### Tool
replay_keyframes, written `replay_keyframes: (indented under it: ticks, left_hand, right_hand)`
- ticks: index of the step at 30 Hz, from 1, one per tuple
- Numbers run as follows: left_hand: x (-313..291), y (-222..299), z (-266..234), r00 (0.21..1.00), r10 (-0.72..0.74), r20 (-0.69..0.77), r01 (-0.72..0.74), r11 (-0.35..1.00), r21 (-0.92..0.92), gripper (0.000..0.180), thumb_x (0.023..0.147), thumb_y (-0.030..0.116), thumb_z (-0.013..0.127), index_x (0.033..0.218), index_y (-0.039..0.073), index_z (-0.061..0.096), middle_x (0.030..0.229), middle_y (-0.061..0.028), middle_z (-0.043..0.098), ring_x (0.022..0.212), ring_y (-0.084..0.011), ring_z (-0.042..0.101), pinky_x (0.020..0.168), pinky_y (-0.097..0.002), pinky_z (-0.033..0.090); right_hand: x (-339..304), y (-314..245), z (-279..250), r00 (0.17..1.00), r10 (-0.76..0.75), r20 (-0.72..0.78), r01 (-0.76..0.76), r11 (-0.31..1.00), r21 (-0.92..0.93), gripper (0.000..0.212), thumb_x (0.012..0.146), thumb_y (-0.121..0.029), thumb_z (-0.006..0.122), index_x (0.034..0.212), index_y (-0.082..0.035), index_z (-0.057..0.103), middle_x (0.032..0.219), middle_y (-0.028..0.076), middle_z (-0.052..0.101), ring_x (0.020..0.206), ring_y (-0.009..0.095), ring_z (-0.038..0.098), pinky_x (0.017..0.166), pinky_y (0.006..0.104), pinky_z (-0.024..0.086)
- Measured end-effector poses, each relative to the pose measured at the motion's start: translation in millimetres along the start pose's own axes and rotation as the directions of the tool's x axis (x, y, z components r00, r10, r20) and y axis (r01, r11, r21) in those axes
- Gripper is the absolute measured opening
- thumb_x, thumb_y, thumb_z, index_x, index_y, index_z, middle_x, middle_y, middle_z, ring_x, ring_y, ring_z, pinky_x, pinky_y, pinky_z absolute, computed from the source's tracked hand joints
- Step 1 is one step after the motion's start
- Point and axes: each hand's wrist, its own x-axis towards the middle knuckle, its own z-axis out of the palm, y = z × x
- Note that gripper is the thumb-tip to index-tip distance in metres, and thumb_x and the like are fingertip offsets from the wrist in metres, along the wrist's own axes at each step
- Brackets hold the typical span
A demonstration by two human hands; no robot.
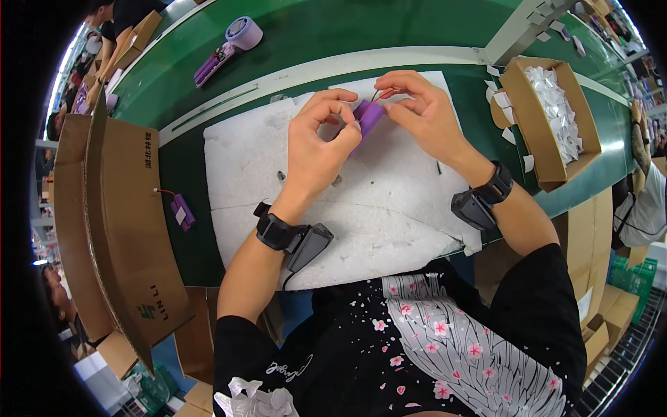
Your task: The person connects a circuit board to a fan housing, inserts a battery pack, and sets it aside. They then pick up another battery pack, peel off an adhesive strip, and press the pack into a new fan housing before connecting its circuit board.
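Over the far part of a white foam sheet (264, 181), a purple battery pack (369, 117) is held tilted. My left hand (316, 142) is closed on its near left side, thumb and forefinger pinched together. At the pack's far end, my right hand (434, 121) has its fingers closed around thin red and dark wires (383, 93). The right fingertips partly hide where the wires run. A second purple battery pack (183, 212), with a red lead and a small white connector, lies on the green table left of the foam.
An open cardboard box (590, 128) of small white pieces (556, 111) stands at the right, with loose pieces beside it. A large carton (128, 229) borders the left. Beyond the pale rail lies a purple round-headed device (243, 33). Other people work at the far left and right.
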Motion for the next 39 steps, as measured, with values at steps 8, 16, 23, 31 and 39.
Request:
replay_keyframes:
  ticks: [8, 16, 23, 31, 39]
  left_hand:
    - [-1, 0, 0, 0.996, 0.068, -0.065, -0.069, 0.998, -0.009, 0.005, 0.070, 0.006, 0.061, 0.072, 0.003, 0.057, 0.106, -0.0087, 0.061, 0.091, -0.0169, 0.055, 0.078, -0.0278, 0.043]
    - [-1, 3, 2, 0.993, 0.115, -0.035, -0.116, 0.992, -0.044, 0.006, 0.071, 0.007, 0.061, 0.073, 0.003, 0.057, 0.113, -0.0105, 0.057, 0.097, -0.0190, 0.054, 0.084, -0.0316, 0.043]
    - [-1, 7, 2, 0.993, 0.110, 0.052, -0.105, 0.991, -0.085, 0.018, 0.074, 0.008, 0.060, 0.091, 0.003, 0.057, 0.117, -0.0103, 0.055, 0.102, -0.0180, 0.051, 0.085, -0.0327, 0.042]
    - [3, 0, 2, 0.989, -0.142, 0.046, 0.149, 0.944, -0.295, 0.030, 0.084, 0.006, 0.050, 0.114, 0.001, 0.051, 0.111, -0.0115, 0.057, 0.092, -0.0158, 0.056, 0.076, -0.0283, 0.046]
    - [3, 7, 6, 0.958, -0.260, 0.121, 0.286, 0.894, -0.344, 0.029, 0.088, 0.006, 0.046, 0.116, -0.002, 0.052, 0.102, -0.0120, 0.060, 0.076, -0.0159, 0.061, 0.064, -0.0266, 0.051]
  right_hand:
    - [-3, -4, 5, 0.996, 0.058, -0.067, -0.043, 0.978, 0.206, 0.046, 0.087, -0.011, 0.059, 0.128, -0.001, 0.042, 0.119, 0.011, 0.051, 0.103, 0.017, 0.055, 0.083, 0.0300, 0.049]
    - [-3, -3, 2, 0.915, 0.218, 0.340, -0.363, 0.811, 0.458, 0.056, 0.088, -0.021, 0.061, 0.134, -0.001, 0.037, 0.113, 0.008, 0.055, 0.100, 0.017, 0.057, 0.081, 0.0305, 0.049]
    - [-5, 0, 0, 0.936, 0.181, 0.301, -0.294, 0.873, 0.390, 0.052, 0.085, -0.021, 0.066, 0.128, -0.002, 0.043, 0.115, 0.010, 0.055, 0.098, 0.016, 0.057, 0.078, 0.0288, 0.050]
    - [-3, 5, 1, 0.986, 0.090, 0.142, -0.144, 0.884, 0.445, 0.051, 0.083, -0.013, 0.066, 0.128, -0.005, 0.043, 0.124, 0.011, 0.053, 0.101, 0.016, 0.056, 0.081, 0.0286, 0.049]
    - [-4, 1, 3, 0.989, 0.070, 0.128, -0.120, 0.889, 0.441, 0.052, 0.084, -0.008, 0.062, 0.132, -0.005, 0.041, 0.129, 0.012, 0.050, 0.106, 0.016, 0.054, 0.086, 0.0293, 0.046]
